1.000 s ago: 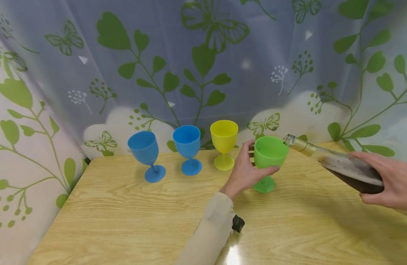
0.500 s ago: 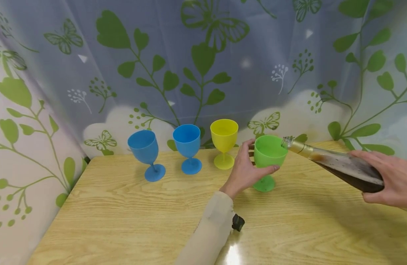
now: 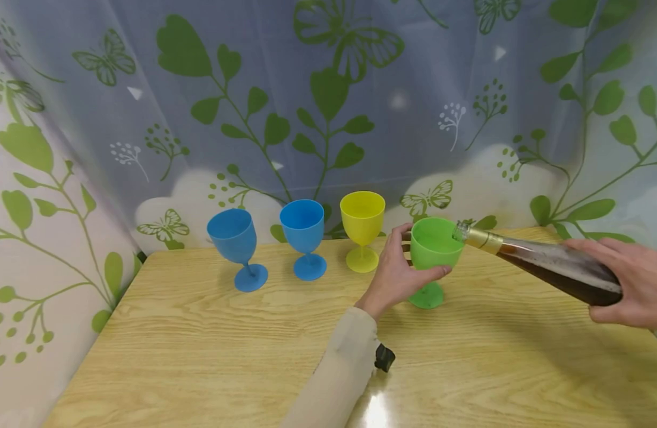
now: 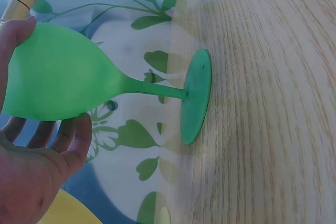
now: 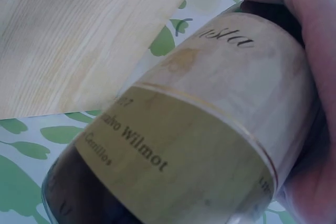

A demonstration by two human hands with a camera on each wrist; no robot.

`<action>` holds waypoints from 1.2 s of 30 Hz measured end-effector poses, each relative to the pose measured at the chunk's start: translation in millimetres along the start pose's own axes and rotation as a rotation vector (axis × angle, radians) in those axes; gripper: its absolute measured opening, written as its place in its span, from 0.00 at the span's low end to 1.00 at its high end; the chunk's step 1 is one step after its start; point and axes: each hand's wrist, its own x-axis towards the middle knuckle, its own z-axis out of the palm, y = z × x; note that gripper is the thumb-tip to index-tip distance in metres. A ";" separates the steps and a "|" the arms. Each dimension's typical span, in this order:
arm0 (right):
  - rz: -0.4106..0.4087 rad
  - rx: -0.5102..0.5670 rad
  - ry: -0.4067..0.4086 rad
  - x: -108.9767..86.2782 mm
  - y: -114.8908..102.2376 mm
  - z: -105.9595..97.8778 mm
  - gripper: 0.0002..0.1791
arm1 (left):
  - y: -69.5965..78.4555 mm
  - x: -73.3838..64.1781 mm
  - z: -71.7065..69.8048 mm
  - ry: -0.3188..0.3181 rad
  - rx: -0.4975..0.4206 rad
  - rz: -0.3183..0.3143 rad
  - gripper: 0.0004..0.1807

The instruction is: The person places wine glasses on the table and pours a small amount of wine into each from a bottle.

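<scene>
In the head view my left hand (image 3: 395,273) holds a green goblet (image 3: 437,252) round its bowl, fingers behind and thumb in front. The goblet's foot (image 4: 197,98) is on the wooden table in the left wrist view. My right hand (image 3: 638,282) grips the lower body of a labelled glass wine bottle (image 3: 553,264), tilted with its neck pointing left. The bottle's mouth lies at the right edge of the goblet's rim. Dark liquid in the bottle reaches towards the neck. I cannot tell whether any is flowing. The bottle's label (image 5: 184,145) fills much of the right wrist view.
Left of the green goblet stand a yellow goblet (image 3: 362,220) and two blue goblets, one (image 3: 302,229) nearer and one (image 3: 233,238) farther left. All stand on the wooden table (image 3: 226,345). A patterned curtain (image 3: 392,137) hangs behind.
The bottle has tipped further towards level: its base has risen and its mouth has dropped slightly onto the goblet's rim. The dark liquid has run towards the neck. The left hand stays in place.
</scene>
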 end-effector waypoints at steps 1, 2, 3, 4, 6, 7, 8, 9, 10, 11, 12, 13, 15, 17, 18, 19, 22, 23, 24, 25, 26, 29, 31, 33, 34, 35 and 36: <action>0.002 -0.004 -0.010 0.6 0.4 -1.1 0.68 | 0.0 0.1 -0.1 0.001 -0.001 0.000 0.52; 0.004 -0.009 -0.018 1.2 0.6 -2.0 0.69 | 0.0 0.1 -0.2 0.001 -0.001 0.001 0.52; 0.007 -0.014 -0.028 1.7 0.7 -2.9 0.69 | 0.0 0.1 -0.2 0.000 0.001 0.001 0.52; 0.009 -0.020 -0.035 2.0 0.8 -3.7 0.69 | 0.0 0.1 -0.3 0.000 0.001 0.001 0.52; 0.009 -0.031 -0.040 2.7 1.0 -5.0 0.70 | 0.1 0.2 -0.3 -0.001 0.003 0.001 0.52; 0.007 -0.036 -0.040 3.1 1.0 -5.3 0.69 | 0.1 0.2 -0.3 -0.001 0.003 0.001 0.52; 0.006 -0.041 -0.037 3.5 1.1 -5.6 0.69 | 0.2 0.2 -0.3 -0.001 0.003 0.000 0.52; 0.001 -0.043 -0.031 3.9 1.2 -5.9 0.69 | 0.2 0.1 -0.3 -0.001 0.003 -0.002 0.52; -0.003 -0.046 -0.027 4.4 1.3 -6.1 0.69 | 0.2 0.0 -0.3 0.000 0.001 -0.004 0.52; -0.005 -0.049 -0.022 4.6 1.4 -6.3 0.69 | 0.2 0.0 -0.2 0.001 0.000 -0.006 0.52; -0.008 -0.050 -0.019 4.8 1.5 -6.6 0.69 | 0.1 -0.1 -0.2 0.001 0.000 -0.007 0.53; -0.011 -0.052 -0.014 4.9 1.5 -6.9 0.69 | 0.1 -0.1 -0.1 0.001 -0.002 -0.008 0.53; -0.017 -0.053 -0.004 4.7 1.6 -7.3 0.70 | -0.1 -0.1 0.0 0.000 -0.003 -0.009 0.53; -0.019 -0.057 0.004 4.4 1.6 -7.7 0.70 | -0.3 0.0 0.0 0.000 -0.003 -0.009 0.53; -0.022 -0.057 0.009 4.5 1.5 -7.9 0.70 | -0.4 0.1 0.0 0.000 -0.002 -0.008 0.53; -0.023 -0.058 0.013 4.6 1.6 -8.2 0.70 | -0.4 0.2 0.0 0.001 -0.001 -0.007 0.53; -0.020 -0.060 0.015 5.1 1.6 -8.9 0.70 | -0.6 0.5 0.0 0.003 0.000 -0.006 0.53; -0.019 -0.062 0.013 5.4 1.6 -9.0 0.70 | -0.5 0.6 0.0 0.004 0.000 -0.005 0.53; -0.016 -0.063 0.009 5.6 1.7 -9.1 0.70 | -0.5 0.6 -0.1 0.003 0.000 -0.006 0.53; -0.015 -0.065 0.007 5.7 1.9 -9.1 0.70 | -0.5 0.7 0.0 0.003 -0.001 -0.007 0.53; -0.013 -0.067 0.003 5.7 1.9 -9.1 0.70 | -0.6 0.7 0.0 0.002 -0.003 -0.008 0.53; -0.008 -0.074 -0.009 6.0 2.1 -9.1 0.71 | -0.9 0.7 0.0 0.002 -0.003 -0.007 0.53; -0.006 -0.077 -0.012 6.0 2.2 -9.0 0.71 | -1.0 0.8 -0.1 0.003 -0.002 -0.005 0.53; -0.004 -0.078 -0.017 5.9 2.3 -9.0 0.71 | -1.0 1.0 -0.2 0.003 -0.001 -0.001 0.53; -0.005 -0.077 -0.018 5.8 2.5 -9.0 0.72 | -0.9 1.1 -0.2 0.002 -0.001 0.001 0.53; -0.008 -0.076 -0.015 5.6 2.7 -8.8 0.72 | -0.7 1.2 -0.2 0.002 -0.002 0.002 0.53; -0.011 -0.074 -0.011 5.6 2.9 -8.7 0.72 | -0.5 1.3 -0.2 0.002 -0.003 0.003 0.53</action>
